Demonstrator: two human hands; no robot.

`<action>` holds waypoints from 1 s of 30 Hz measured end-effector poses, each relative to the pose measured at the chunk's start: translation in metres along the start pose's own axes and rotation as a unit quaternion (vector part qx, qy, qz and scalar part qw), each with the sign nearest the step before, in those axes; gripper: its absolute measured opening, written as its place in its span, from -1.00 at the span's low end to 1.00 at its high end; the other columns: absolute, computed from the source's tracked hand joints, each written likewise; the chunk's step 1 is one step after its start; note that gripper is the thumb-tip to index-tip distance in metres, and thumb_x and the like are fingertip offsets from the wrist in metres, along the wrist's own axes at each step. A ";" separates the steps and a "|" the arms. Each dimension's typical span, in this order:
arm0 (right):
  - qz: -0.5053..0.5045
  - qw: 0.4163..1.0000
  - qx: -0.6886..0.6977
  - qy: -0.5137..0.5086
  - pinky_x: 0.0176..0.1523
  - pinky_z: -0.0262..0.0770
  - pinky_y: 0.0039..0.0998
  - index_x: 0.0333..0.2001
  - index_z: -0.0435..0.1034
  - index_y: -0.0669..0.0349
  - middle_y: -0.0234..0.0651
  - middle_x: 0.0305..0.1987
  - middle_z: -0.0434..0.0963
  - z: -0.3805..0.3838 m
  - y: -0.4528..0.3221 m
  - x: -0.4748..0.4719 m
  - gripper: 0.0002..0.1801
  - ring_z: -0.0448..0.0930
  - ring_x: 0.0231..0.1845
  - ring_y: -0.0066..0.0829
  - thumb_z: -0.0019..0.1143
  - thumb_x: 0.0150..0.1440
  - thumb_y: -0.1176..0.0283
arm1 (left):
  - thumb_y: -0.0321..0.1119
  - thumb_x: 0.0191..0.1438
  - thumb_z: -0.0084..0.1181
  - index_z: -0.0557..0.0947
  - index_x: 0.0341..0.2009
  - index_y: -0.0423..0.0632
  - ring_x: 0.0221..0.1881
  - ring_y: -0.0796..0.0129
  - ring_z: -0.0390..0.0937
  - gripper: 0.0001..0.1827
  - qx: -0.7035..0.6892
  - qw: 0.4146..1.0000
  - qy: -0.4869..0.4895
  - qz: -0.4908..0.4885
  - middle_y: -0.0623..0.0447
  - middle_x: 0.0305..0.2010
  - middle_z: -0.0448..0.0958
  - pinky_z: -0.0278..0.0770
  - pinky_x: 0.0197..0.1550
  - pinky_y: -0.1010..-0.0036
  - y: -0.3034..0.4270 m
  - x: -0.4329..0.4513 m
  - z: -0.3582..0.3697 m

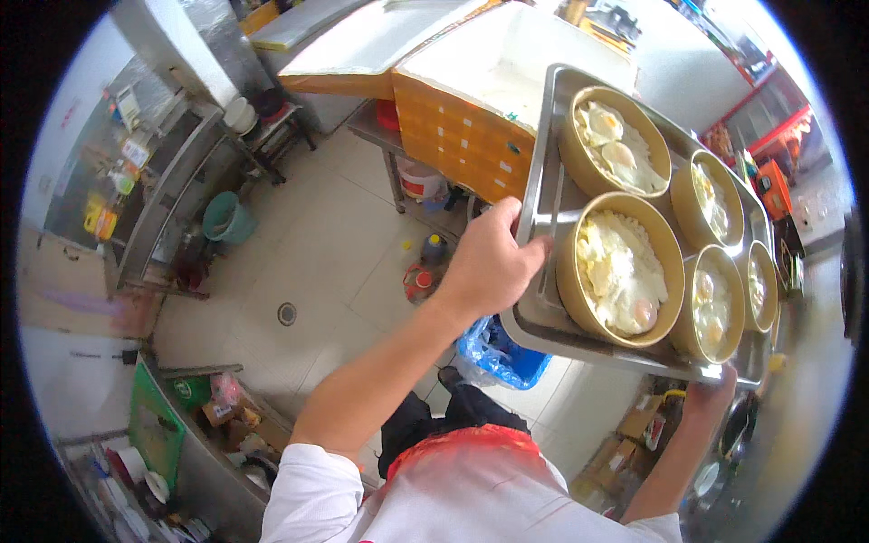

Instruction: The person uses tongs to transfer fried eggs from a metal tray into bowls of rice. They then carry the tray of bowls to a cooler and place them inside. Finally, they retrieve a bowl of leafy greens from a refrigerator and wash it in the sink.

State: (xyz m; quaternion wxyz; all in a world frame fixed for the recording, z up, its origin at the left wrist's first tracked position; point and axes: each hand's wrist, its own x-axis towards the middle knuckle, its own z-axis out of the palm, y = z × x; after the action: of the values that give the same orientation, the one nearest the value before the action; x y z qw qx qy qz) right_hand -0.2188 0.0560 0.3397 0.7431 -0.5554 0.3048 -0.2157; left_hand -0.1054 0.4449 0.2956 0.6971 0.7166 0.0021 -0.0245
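Observation:
A stainless steel tray (546, 197) is held up at the right of the view, tilted in the picture. My left hand (495, 261) grips its left rim, thumb over the top edge. At the near right edge, my right hand (711, 395) holds the tray from below, its fingers mostly hidden. Several round kraft-paper bowls stand on the tray. Rice topped with cooked eggs fills the nearest bowl (621, 271) and the far-left bowl (616, 142). Smaller in view at the right are another bowl (709, 200), a near bowl (709, 305) and an edge bowl (759, 285).
Beyond the tray stands an open foam box (468, 129) wrapped in orange tape, on a metal table. A blue lined bin (512, 360) is below the tray. Bottles (421, 278) stand on the tiled floor (326, 237). Metal shelving (176, 183) lines the left side.

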 end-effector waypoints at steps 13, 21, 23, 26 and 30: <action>-0.016 0.983 -0.008 0.184 -0.19 0.45 -0.38 -0.26 0.31 0.23 -0.29 -0.22 0.45 0.098 -0.004 -0.116 -0.73 0.47 -0.21 -0.41 -0.05 -0.04 0.32 | -0.40 -0.08 0.09 0.47 -0.35 -0.26 -0.45 0.43 0.40 -0.79 -0.011 0.982 -0.179 -0.062 0.00 -0.47 0.48 0.36 -0.36 0.50 0.017 0.101 -0.083; -0.048 0.950 0.096 0.292 -0.21 0.41 -0.43 -0.33 0.32 0.22 -0.33 -0.26 0.44 0.135 0.009 -0.155 -0.79 0.45 -0.23 -0.45 -0.04 -0.05 0.36 | -0.36 -0.12 0.11 0.47 -0.30 -0.27 -0.40 0.27 0.48 -0.71 -0.016 0.959 -0.277 -0.052 -0.14 -0.41 0.52 0.40 -0.29 0.44 0.030 0.156 -0.074; -0.047 0.942 0.122 0.310 -0.22 0.41 -0.46 -0.34 0.32 0.22 -0.35 -0.29 0.45 0.129 0.016 -0.157 -0.80 0.46 -0.26 -0.46 -0.03 -0.06 0.37 | -0.36 -0.11 0.11 0.47 -0.31 -0.28 -0.40 0.31 0.47 -0.72 0.028 0.954 -0.295 -0.039 -0.12 -0.42 0.52 0.40 -0.30 0.46 0.044 0.163 -0.069; -0.042 0.932 0.136 0.332 -0.28 0.47 -0.50 -0.39 0.32 0.21 -0.36 -0.34 0.46 0.149 0.016 -0.161 -0.85 0.49 -0.32 -0.49 -0.04 -0.05 0.39 | -0.38 -0.08 0.09 0.47 -0.33 -0.28 -0.39 0.38 0.45 -0.75 0.024 0.950 -0.310 -0.034 -0.07 -0.42 0.51 0.39 -0.30 0.48 0.042 0.172 -0.064; -0.034 0.931 0.156 0.328 -0.29 0.50 -0.51 -0.41 0.33 0.20 -0.37 -0.36 0.47 0.152 0.016 -0.163 -0.89 0.50 -0.34 -0.51 -0.05 -0.03 0.41 | -0.40 -0.07 0.08 0.46 -0.34 -0.29 -0.36 0.38 0.44 -0.77 0.032 0.948 -0.314 -0.035 -0.04 -0.40 0.51 0.38 -0.28 0.47 0.042 0.178 -0.058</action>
State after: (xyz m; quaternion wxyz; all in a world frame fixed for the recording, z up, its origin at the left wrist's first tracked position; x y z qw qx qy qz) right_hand -0.2316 0.2740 0.3888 0.6708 -0.3410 0.4751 -0.4562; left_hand 0.0760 0.4965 0.3320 0.6379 0.6938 -0.1931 -0.2727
